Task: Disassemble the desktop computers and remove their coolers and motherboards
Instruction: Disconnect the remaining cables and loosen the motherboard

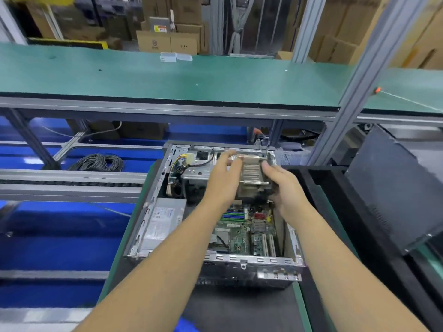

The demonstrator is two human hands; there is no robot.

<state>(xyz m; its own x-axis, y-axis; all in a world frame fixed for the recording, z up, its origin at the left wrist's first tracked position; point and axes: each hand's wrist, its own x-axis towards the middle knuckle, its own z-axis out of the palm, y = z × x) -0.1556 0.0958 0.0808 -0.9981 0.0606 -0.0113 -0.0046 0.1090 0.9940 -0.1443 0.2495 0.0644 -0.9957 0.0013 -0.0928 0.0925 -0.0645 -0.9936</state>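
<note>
My hands [254, 180] reach in from above, where the case [215, 257] is open. The drive cage [196, 174] crowds the left; a black panel [393, 188] stands right.

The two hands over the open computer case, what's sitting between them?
In the head view, the finned metal cooler sits between the left hand and the right hand, held from both sides above the motherboard in the open case.
</note>
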